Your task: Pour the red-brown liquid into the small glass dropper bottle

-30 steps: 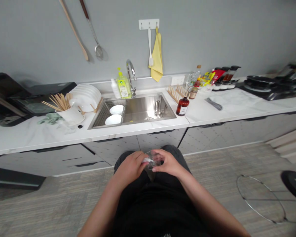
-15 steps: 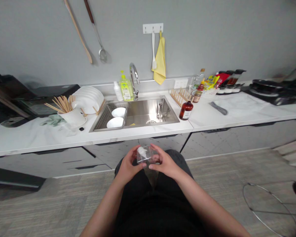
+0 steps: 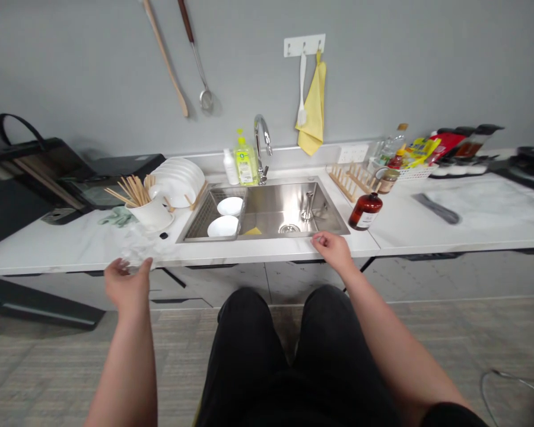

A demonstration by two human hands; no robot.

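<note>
My left hand [image 3: 128,284] is at the counter's front edge on the left, thumb and fingers around a clear plastic box [image 3: 133,268], which is blurred and mostly hidden. Crumpled-looking clear plastic [image 3: 139,242] lies on the counter just beyond it. My right hand [image 3: 333,250] is over the front edge of the sink [image 3: 276,207], its fingers curled in and nothing visible in them. To the right of that hand stands an amber bottle [image 3: 365,212] with a white label. Two white bowls [image 3: 223,226] sit in the rack at the sink's left side.
On the left are a white pot of chopsticks [image 3: 148,214], a green cloth [image 3: 118,217] and racked white plates [image 3: 180,181]. Soap bottles [image 3: 245,163] stand beside the faucet [image 3: 261,142]. Rightward are a wooden rack [image 3: 347,181], a condiment basket [image 3: 416,172] and a grey cloth strip [image 3: 438,209].
Both hands held the clear box with a white piece above my lap. They have parted: the left went left with the box to the counter, the right went right toward the sink edge.
</note>
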